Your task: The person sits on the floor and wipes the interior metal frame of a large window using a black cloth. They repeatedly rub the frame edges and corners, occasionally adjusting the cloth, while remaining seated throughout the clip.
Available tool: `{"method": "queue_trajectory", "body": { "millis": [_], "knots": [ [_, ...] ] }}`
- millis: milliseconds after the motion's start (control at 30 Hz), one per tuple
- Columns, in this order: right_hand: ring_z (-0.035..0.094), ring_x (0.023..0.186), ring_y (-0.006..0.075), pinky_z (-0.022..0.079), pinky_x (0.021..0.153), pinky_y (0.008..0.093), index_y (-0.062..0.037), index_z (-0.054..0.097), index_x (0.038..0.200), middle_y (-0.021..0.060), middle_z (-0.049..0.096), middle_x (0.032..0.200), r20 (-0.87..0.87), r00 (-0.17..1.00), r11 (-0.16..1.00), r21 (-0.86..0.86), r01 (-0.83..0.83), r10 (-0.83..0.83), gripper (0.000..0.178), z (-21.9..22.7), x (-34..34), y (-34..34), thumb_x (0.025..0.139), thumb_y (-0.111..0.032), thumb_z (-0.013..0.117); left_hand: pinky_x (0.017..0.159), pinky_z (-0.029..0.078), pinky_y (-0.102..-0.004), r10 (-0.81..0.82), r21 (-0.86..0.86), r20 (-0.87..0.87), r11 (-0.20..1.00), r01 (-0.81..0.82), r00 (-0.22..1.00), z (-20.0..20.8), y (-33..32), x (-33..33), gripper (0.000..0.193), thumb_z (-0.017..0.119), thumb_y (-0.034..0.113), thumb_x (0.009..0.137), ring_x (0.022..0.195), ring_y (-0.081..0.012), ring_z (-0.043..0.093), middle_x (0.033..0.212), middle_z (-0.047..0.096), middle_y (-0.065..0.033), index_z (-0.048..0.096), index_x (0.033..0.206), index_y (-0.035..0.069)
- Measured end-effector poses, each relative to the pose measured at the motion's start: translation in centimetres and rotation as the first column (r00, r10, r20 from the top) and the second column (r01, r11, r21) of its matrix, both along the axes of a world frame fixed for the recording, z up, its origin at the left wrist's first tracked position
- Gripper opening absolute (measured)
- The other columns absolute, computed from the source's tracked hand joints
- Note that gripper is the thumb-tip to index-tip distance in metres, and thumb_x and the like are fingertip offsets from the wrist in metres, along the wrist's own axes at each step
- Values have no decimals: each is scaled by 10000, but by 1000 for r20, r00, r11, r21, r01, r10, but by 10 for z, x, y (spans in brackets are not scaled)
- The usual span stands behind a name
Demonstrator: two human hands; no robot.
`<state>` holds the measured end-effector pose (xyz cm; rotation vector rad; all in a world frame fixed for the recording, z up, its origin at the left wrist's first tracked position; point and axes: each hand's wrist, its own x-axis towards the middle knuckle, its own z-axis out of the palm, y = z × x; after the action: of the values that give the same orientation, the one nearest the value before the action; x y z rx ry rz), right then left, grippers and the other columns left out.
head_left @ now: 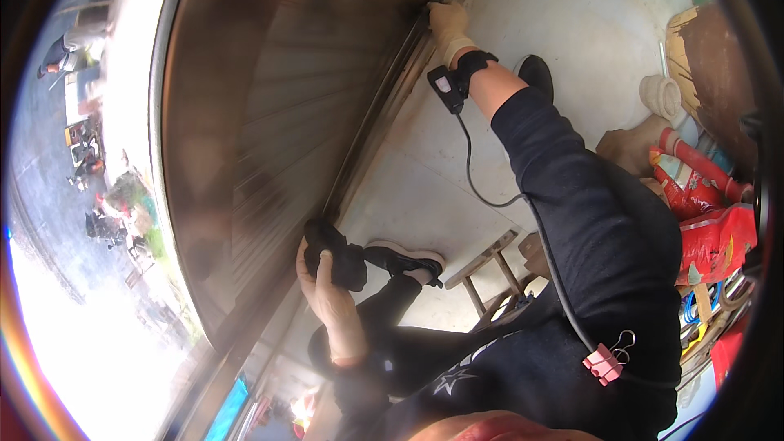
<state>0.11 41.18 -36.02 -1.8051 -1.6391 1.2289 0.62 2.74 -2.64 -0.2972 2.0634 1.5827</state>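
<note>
Both hands are at the shutter's (269,106) bottom rail (371,131). A black, crumpled cloth (335,251) sits pressed against the rail, gripped in the gloved left hand (327,290), fingers closed around it, part of the cloth hidden behind them. Farther along the rail, the right hand (447,28) in a pale glove grips its edge, fingertips out of sight. Below the rail a wooden stool (494,265) stands on the concrete floor (572,16), half covered by the dark sleeve (588,204).

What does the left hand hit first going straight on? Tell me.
The left hand, clutching a dark cloth, points at the shutter's edge rail. The cloth already seems pressed there, though depth is unclear.
</note>
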Motion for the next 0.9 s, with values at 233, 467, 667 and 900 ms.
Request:
{"method": "queue_trajectory", "body": {
  "millis": [233,467,667,900],
  "knots": [
    [624,1182,427,489,1022,452,36,678,1204,287,674,1205,-90,991,970,-232,78,-101,490,23,-3,-69,859,-312,692,952,538,-383,-9,-10,-11,1000,9,1000,-9,1,-4,429,579,6,962,1106,-251,628,1257,594,-171,496,1383,0],
    [707,937,367,560,828,424,-49,714,1129,197,733,1023,159,987,998,68,10,-21,317,7,17,111,940,-286,619,971,533,-383,-46,-93,24,995,48,999,-24,-12,-6,470,609,-2,933,1127,-269,624,1295,582,-174,500,1389,0],
    [638,1100,461,504,981,451,20,709,1093,285,694,1125,-138,986,994,-69,87,-96,372,-1,23,88,896,-284,621,976,525,-370,-126,-173,23,977,128,992,-49,-10,-12,466,629,31,925,1137,-263,618,1297,583,-177,523,1379,9],
    [734,927,265,563,801,317,-145,785,876,78,761,927,820,358,659,-30,-752,446,186,-2,51,231,719,-241,812,974,520,-359,-131,-200,115,968,152,985,-70,0,-8,481,648,15,914,1134,-248,616,1305,586,-163,531,1380,24]
  ]
}}
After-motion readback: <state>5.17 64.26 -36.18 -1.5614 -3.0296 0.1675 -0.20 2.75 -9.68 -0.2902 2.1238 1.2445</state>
